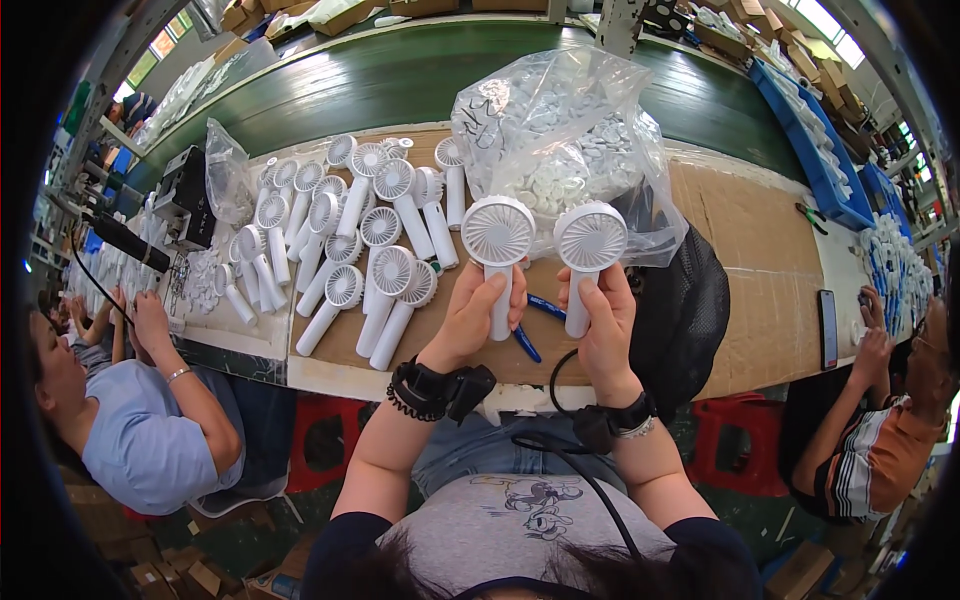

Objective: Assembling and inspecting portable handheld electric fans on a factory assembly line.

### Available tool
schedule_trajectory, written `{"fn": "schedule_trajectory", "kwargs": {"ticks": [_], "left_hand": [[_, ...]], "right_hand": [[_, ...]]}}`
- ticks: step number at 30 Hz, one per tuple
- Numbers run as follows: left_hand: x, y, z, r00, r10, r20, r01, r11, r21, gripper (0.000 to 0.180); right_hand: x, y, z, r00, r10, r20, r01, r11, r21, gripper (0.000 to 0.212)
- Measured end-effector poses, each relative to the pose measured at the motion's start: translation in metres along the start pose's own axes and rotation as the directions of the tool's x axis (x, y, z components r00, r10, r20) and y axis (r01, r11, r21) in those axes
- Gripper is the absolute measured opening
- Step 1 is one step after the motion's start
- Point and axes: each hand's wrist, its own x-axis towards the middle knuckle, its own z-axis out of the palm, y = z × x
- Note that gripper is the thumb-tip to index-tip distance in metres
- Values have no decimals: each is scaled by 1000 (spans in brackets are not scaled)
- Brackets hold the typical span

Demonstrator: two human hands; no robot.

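My left hand [470,315] is closed round the handle of a white handheld fan [498,232], held upright with its round grille toward me. In my right hand [608,325] a second white handheld fan [590,238] stands upright beside the first, their heads a little apart. Blue-handled pliers [528,343] lie on the cardboard between and behind my hands, partly covered. To the left, several more white handheld fans [393,270] lie in a loose group. Behind the held fans rests a clear plastic bag [560,110] full of small white parts.
A dark mesh bag [690,310] hangs over the table edge at my right. Farther right are a phone [828,330] and a blue tray [800,130]. A green conveyor belt [380,85] runs behind the table. Co-workers sit at both sides; red stools [740,440] stand below.
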Motion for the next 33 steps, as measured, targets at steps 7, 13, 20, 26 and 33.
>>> {"fn": "schedule_trajectory", "kwargs": {"ticks": [7, 13, 20, 26, 33], "left_hand": [[0, 0, 1, 1000, 19, -11, -19, 1000, 7, 29], [-2, -6, 1, 990, 136, -50, -126, 979, 163, 32], [-6, -9, -1, 962, 272, 16, -262, 908, 328, 23], [-6, -9, -2, 950, 298, 89, -311, 897, 313, 23], [-10, -8, 0, 965, 263, 18, -253, 907, 337, 25]], "right_hand": [[1, -1, 1, 1000, -4, 13, 4, 1000, -12, 26], [0, -3, 2, 1000, 7, 11, -7, 1000, 22, 27], [-3, -5, 2, 999, -14, -35, 18, 993, 114, 32], [-3, -4, 2, 998, -37, -43, 41, 995, 95, 33], [-3, -1, 4, 999, -31, -29, 34, 995, 92, 33]]}}
